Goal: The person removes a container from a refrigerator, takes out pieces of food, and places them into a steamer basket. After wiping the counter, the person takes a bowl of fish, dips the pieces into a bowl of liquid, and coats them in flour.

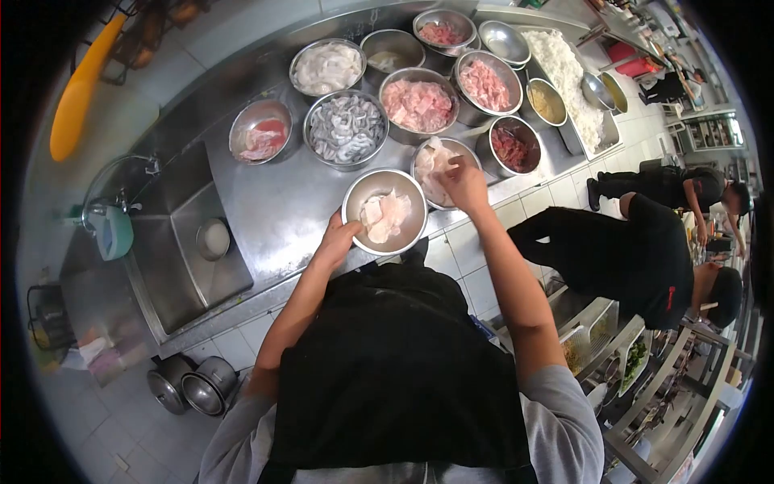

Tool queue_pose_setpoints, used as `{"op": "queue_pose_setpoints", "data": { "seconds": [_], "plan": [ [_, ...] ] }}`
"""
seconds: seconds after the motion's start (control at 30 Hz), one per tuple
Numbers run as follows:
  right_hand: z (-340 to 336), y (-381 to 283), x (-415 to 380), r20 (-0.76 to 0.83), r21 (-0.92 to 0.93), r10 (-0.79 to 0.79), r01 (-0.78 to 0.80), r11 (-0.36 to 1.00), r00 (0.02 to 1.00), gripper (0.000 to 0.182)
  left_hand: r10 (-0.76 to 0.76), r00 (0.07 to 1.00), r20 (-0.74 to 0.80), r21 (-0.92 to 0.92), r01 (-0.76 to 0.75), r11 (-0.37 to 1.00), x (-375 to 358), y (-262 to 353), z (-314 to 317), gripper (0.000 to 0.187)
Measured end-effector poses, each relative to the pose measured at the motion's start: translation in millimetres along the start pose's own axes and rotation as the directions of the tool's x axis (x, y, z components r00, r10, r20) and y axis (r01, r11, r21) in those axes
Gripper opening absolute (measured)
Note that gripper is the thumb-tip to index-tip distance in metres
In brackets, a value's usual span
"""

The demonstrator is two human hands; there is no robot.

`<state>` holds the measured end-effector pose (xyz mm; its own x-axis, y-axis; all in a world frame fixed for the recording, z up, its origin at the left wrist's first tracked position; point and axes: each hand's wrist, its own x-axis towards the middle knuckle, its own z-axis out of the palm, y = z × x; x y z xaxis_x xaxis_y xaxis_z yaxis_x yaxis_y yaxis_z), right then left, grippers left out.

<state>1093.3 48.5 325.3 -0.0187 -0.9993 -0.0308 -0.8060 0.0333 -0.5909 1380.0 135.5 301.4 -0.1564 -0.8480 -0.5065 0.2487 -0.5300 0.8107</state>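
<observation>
My left hand (337, 240) grips the rim of a steel bowl (351, 200) and holds it in front of my apron, at the counter's edge. Pale pink slices of raw meat (384, 216) lie inside it. My right hand (465, 184) reaches into a second steel bowl (473, 153) just to the right, its fingers closed at pale raw slices (436, 165); how many it pinches is hidden. Close by stand a bowl of grey-white curled seafood-like pieces (347, 129), a bowl of pink sliced meat (418, 105) and a bowl of dark red meat (513, 149).
More steel bowls, among them one with a pink piece of meat (262, 139), crowd the steel counter (266, 210). A sink (173, 274) lies left. A tray of white powder (564, 73) stands far right. People in black (621, 250) work at the right. Pots (205, 387) sit on the floor.
</observation>
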Motion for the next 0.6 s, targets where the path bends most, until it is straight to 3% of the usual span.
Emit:
{"op": "queue_pose_setpoints", "data": {
  "seconds": [0.13,0.2,0.23,0.27,0.33,0.37,0.43,0.47,0.53,0.57,0.6],
  "plan": [
    [13.7,-14.9,-4.8,-0.053,-0.007,0.044,-0.045,0.999,0.998,0.042,-0.057,0.998,-0.028,-0.060,0.055,0.997,-8.2,-0.1,-4.3,0.053],
    [14.4,-2.8,6.9,-0.100,0.227,0.059,-0.035,0.973,0.993,0.043,-0.065,0.997,-0.046,-0.047,0.063,0.997,-8.0,-3.4,-8.0,0.052],
    [9.1,1.5,11.5,0.026,0.570,0.205,-0.183,0.801,0.978,0.037,-0.072,0.995,-0.065,-0.040,0.069,0.997,-8.4,-5.5,-12.1,0.051],
    [7.4,14.1,15.9,-0.008,0.604,0.184,-0.142,0.785,0.983,0.032,-0.072,0.995,-0.072,-0.041,0.069,0.997,-7.7,-8.0,-16.7,0.051],
    [-10.3,26.7,17.9,-0.101,0.213,-0.029,0.050,0.976,0.995,0.036,-0.033,0.999,-0.040,-0.018,0.032,0.999,-3.2,-13.3,-21.9,0.054],
    [-12.8,27.7,16.1,-0.106,0.206,-0.027,0.048,0.977,0.994,0.036,-0.032,0.999,-0.032,-0.020,0.031,0.999,-1.2,-14.2,-22.9,0.054],
    [-13.7,29.1,6.9,0.126,0.027,-0.037,0.034,0.999,0.991,0.044,-0.047,0.998,-0.036,-0.079,0.045,0.996,2.6,-16.6,-23.3,0.053],
    [-20.2,12.3,2.1,0.204,-0.108,0.029,-0.007,0.994,0.979,0.050,-0.046,0.999,-0.029,-0.080,0.043,0.996,2.8,-14.8,-20.5,0.053],
    [-0.1,15.1,-4.2,0.053,-0.091,-0.067,0.071,0.993,0.996,0.044,-0.078,0.997,-0.022,-0.091,0.076,0.993,0.5,-5.2,-18.2,0.052],
    [3.8,8.5,-5.7,0.056,-0.089,-0.067,0.072,0.993,0.996,0.044,-0.079,0.997,-0.024,-0.091,0.077,0.993,-0.6,-2.5,-17.7,0.052],
    [7.7,2.2,-7.0,-0.084,-0.160,-0.172,0.157,0.975,0.982,0.041,-0.080,0.996,-0.032,-0.073,0.077,0.994,-1.5,0.2,-16.2,0.051]
  ]
}}
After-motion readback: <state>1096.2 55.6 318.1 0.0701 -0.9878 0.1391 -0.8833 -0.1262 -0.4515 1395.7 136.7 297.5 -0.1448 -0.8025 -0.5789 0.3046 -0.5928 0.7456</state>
